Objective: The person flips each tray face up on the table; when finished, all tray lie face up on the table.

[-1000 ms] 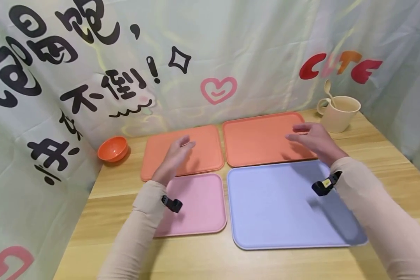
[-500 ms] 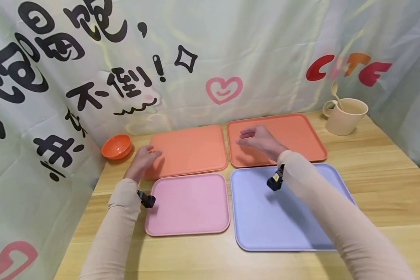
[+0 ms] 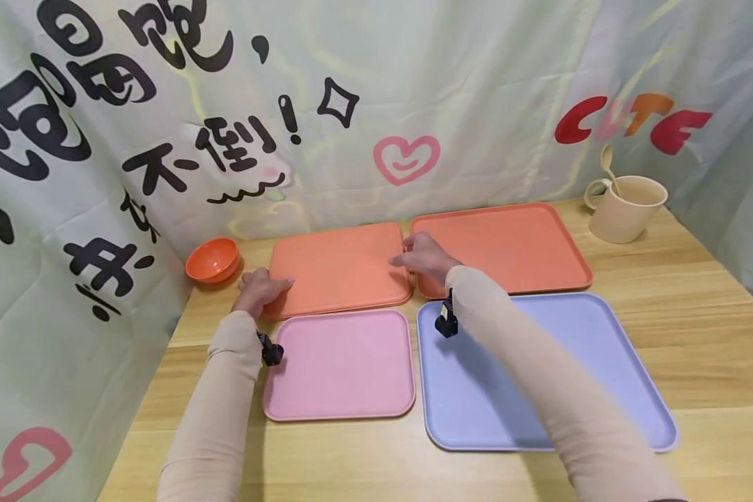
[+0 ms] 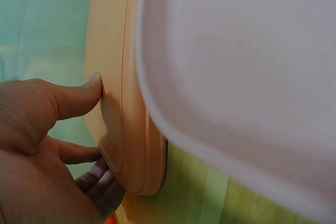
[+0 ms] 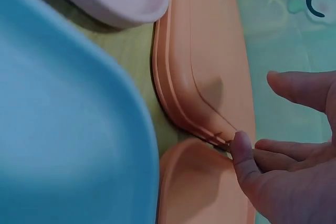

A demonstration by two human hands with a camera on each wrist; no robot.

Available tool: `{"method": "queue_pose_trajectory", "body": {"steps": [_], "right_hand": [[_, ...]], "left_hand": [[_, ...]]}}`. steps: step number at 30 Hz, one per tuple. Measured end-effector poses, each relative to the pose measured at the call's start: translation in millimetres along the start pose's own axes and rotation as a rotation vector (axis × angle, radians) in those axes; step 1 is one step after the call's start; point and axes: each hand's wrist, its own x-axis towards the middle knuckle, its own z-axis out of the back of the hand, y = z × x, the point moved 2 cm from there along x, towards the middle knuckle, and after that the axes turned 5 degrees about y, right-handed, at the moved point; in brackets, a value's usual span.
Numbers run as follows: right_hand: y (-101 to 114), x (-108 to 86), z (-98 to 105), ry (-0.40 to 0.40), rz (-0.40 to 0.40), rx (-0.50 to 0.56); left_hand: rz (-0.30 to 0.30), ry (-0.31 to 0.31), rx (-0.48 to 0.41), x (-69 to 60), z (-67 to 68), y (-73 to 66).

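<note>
The left orange tray [image 3: 339,268] lies on the table and appears bottom up, with a flat raised face. My left hand [image 3: 260,289] is at its left end. In the left wrist view the thumb [image 4: 79,98] rests on the top and the other fingers [image 4: 100,182] curl against the edge. My right hand [image 3: 427,256] reaches the tray's right end, over the gap beside the right orange tray [image 3: 502,247]. In the right wrist view its fingertips touch or nearly touch the edge; one finger [image 5: 299,90] stands out in the air.
A pink tray [image 3: 339,366] lies in front of the left orange tray, and a blue tray [image 3: 539,376] lies to its right. An orange bowl [image 3: 213,259] stands at the back left. At the back right is a cream mug [image 3: 627,209] with a spoon [image 3: 607,164]. A printed curtain [image 3: 477,84] hangs behind.
My right hand has moved left from the right orange tray to the left one's right end. My left hand has moved left and down to its left end. The trays have not moved.
</note>
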Motion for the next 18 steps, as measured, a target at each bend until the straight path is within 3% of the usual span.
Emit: {"method": "queue_pose_trajectory", "body": {"steps": [5, 9, 18], "right_hand": [[0.3, 9.1, -5.4, -0.008, -0.053, -0.006], [-0.2, 11.8, -8.0, -0.035, -0.103, 0.042], [-5.2, 10.7, -6.3, -0.086, -0.114, 0.332]], "left_hand": [[0.018, 0.003, 0.015, 0.6, 2.1, -1.9], [0.048, 0.015, -0.025, 0.1, 2.3, -3.1], [0.141, 0.014, -0.204, 1.2, 0.6, -7.9]]}}
